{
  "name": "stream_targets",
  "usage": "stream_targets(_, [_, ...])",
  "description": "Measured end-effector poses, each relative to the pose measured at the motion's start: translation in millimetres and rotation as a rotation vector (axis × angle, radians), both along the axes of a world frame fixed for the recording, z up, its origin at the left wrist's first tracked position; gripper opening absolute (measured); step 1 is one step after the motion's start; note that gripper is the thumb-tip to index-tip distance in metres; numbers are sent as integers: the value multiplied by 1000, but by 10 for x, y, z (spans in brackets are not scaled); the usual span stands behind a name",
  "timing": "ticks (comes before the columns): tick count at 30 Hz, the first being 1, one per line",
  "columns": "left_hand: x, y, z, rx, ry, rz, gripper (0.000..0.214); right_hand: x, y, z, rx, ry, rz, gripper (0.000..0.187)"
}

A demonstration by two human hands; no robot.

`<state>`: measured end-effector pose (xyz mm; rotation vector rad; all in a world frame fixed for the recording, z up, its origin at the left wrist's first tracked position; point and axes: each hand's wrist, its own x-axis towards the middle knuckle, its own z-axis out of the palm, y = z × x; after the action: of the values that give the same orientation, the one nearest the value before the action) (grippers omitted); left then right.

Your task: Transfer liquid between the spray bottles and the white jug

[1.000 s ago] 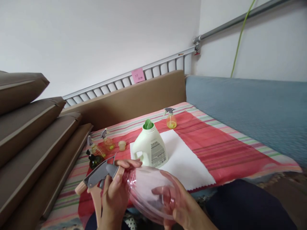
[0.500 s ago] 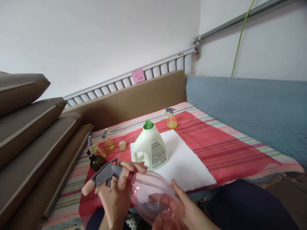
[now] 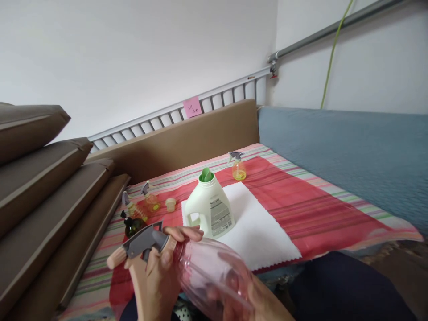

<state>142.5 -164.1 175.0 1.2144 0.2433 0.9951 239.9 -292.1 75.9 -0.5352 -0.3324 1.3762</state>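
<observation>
A clear pink spray bottle (image 3: 207, 272) with a grey and tan trigger head (image 3: 140, 244) lies tilted across my lap, nozzle pointing left. My left hand (image 3: 157, 272) is closed around its neck, just under the trigger head. My right hand (image 3: 257, 298) cups the bottle's rounded bottom from below; its fingers show through the pink plastic. Behind the bottle, a white detergent jug (image 3: 209, 208) with a green open spout stands on a white cloth (image 3: 257, 227).
A striped red cloth (image 3: 301, 205) covers the low surface. At its left stand two small orange spray bottles (image 3: 150, 199), a dark green one (image 3: 131, 225) and a small cap (image 3: 170, 204). Another yellow spray bottle (image 3: 238, 166) stands farther back. Brown cushions (image 3: 43, 187) are stacked at left.
The pink bottle has turned in my hands and tipped, its bottom sinking toward the lower edge. My right hand slid from the bottle's side to underneath it. My left hand kept its hold on the neck.
</observation>
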Motion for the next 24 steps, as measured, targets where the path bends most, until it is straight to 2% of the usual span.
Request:
stream_targets(1, [4,9,-8,34,27,-52,22,-3,10,-2,-18,93,107,74])
stream_targets(3, [22,34,-22,85,29,-106,23,-7,46,1,-31,229,297,79])
stream_targets(4, [34,49,-29,95,30,-117,24,-5,67,6,-31,256,357,85])
stream_targets(6, [53,71,-44,95,26,-108,28,3,100,18,-29,284,392,88])
stream_targets(11, [68,42,-36,62,48,-134,26,33,89,23,-53,339,377,79])
stream_targets(14, [73,-6,23,68,52,-100,24,39,53,-18,27,261,364,78])
stream_targets(16, [75,-27,68,76,50,-77,21,38,35,-44,88,184,298,80])
stream_targets(24, [-1,-23,104,160,47,-58,21,35,26,-19,116,-106,101,112])
